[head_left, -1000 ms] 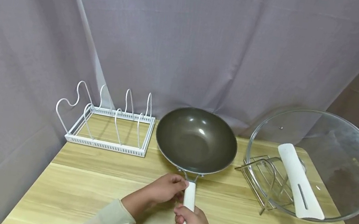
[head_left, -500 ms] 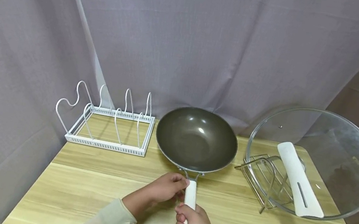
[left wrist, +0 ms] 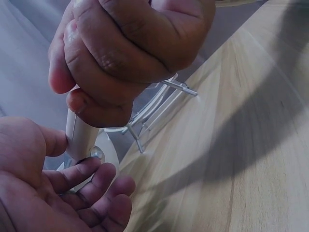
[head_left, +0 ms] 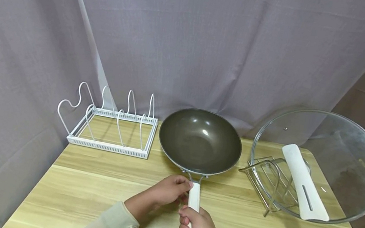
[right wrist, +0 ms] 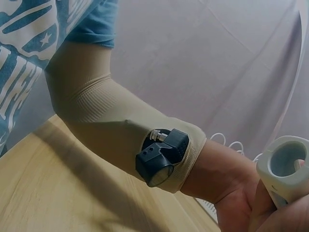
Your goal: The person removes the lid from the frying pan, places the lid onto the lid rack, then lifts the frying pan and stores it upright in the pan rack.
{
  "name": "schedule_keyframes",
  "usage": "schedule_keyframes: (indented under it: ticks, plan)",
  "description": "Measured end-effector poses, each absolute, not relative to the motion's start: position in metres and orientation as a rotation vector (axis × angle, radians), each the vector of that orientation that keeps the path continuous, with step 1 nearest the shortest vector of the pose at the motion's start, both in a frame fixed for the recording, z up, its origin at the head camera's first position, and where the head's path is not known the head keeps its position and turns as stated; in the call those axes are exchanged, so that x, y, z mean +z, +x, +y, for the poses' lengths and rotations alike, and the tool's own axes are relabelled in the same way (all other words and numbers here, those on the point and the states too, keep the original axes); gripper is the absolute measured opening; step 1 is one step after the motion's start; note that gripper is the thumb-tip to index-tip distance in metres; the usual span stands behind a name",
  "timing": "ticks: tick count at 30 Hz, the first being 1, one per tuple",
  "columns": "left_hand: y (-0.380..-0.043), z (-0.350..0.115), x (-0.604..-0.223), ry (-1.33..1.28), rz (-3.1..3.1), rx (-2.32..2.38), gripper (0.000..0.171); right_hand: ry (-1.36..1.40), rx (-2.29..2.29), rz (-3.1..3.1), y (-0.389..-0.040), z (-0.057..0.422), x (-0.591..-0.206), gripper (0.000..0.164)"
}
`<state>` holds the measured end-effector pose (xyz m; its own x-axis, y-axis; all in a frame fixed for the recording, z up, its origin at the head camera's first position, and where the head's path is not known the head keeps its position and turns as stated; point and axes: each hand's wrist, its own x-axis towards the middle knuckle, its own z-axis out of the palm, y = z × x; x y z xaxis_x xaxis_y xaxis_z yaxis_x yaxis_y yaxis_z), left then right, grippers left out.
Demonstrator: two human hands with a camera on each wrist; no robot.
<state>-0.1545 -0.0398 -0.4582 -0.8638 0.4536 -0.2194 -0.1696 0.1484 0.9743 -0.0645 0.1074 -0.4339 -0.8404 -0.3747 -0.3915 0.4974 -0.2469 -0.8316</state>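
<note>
A dark-lined wok (head_left: 199, 141) with a white handle (head_left: 194, 197) faces up at the back middle of the table, its handle toward me. My right hand (head_left: 201, 226) grips the handle near its slotted end, fingers curled round it. Farther up, my left hand (head_left: 170, 190) pinches the handle by the bowl's metal bracket. In the left wrist view the left hand's thumb and index finger (left wrist: 72, 174) lie on either side of that end, the other fingers loosely bent. The right hand (left wrist: 130, 43) grips above. The right wrist view shows the handle's hollow end (right wrist: 285, 169).
Left of the wok stands a white pan rack (head_left: 107, 147) with wire loops. To the right, a large glass lid (head_left: 344, 160) with a white grip (head_left: 305, 186) leans in a metal wire stand (head_left: 253, 167). A grey curtain (head_left: 192, 45) hangs behind the table (head_left: 88, 186).
The handle's near end and my right hand have shifted slightly right and forward. Both hands keep their hold; the rack and lid stand as before.
</note>
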Motion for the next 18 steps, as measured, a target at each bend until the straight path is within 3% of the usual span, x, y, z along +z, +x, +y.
schedule_keyframes:
  ticks: [18]
  plan:
    - [-0.1526, -0.0394, -0.4532, 0.28, 1.93, 1.846, 0.028, 0.166, -2.142, 1.454, -0.0645, 0.1051, -0.4259, 0.018]
